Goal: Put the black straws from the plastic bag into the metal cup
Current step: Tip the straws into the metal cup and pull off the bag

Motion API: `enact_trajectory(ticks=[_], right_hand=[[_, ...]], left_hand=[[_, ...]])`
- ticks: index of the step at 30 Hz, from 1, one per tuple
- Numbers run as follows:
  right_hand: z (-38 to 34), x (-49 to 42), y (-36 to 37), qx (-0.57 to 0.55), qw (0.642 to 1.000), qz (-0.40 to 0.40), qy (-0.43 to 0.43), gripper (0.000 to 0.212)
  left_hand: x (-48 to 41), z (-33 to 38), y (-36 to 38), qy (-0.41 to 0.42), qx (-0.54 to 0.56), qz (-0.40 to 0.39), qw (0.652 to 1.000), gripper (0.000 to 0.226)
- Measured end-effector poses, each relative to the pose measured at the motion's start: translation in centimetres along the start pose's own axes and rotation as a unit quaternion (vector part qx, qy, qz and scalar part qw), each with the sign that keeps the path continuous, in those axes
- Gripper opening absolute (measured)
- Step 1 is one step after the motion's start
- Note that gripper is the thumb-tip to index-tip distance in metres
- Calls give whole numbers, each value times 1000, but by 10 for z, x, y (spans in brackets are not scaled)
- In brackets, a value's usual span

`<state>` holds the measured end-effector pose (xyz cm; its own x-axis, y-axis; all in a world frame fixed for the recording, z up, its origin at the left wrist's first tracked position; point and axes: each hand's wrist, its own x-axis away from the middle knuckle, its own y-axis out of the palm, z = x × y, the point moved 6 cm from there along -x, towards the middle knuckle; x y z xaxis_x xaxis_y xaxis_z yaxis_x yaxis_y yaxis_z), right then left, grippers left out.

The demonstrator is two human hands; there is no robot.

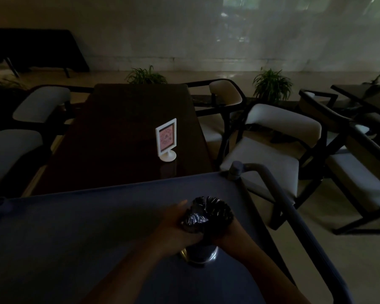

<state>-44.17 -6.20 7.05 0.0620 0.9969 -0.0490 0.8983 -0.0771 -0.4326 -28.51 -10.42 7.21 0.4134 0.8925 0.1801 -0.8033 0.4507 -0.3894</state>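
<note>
The scene is very dim. A bundle of black straws [217, 208] stands upright, its open ends fanned out toward me, with crinkled clear plastic bag [193, 220] around its left side. My left hand [176, 224] grips the bag and bundle from the left. From the right, my right hand [223, 232] closes around the bundle's lower part. Just below both hands, the shiny metal cup [199, 255] stands on the grey cart top [86, 227]; the bundle's lower end is hidden behind my hands.
The cart has a tubular handle [279, 194] along its right side. Beyond it stands a dark wooden table [123, 132] with a white sign holder [166, 139]. Cushioned chairs [272, 145] and potted plants [272, 84] surround the table.
</note>
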Motion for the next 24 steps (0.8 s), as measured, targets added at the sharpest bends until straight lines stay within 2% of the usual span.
enact_trajectory(ticks=[7,12,16,19,22,24], right_hand=[[-3,4,12,-68,997,-17,39,57],[0,6,14,-123,991,31,50,39],[3,1,15,-110,992,29,63,29],[-1,-3,13,-85,994,19,70,27],[-6,-9,2,-63,995,53,50,38],[-13,-11,-6,-63,994,79,38,45]], left_hand=[[15,-8,-17,11,68,37,997,52],[18,-14,-28,6,164,77,983,23],[12,-16,-29,-18,164,80,983,33],[9,-12,-31,-21,110,75,991,41],[5,-3,-40,12,91,77,993,46],[4,6,-50,53,106,75,990,39]])
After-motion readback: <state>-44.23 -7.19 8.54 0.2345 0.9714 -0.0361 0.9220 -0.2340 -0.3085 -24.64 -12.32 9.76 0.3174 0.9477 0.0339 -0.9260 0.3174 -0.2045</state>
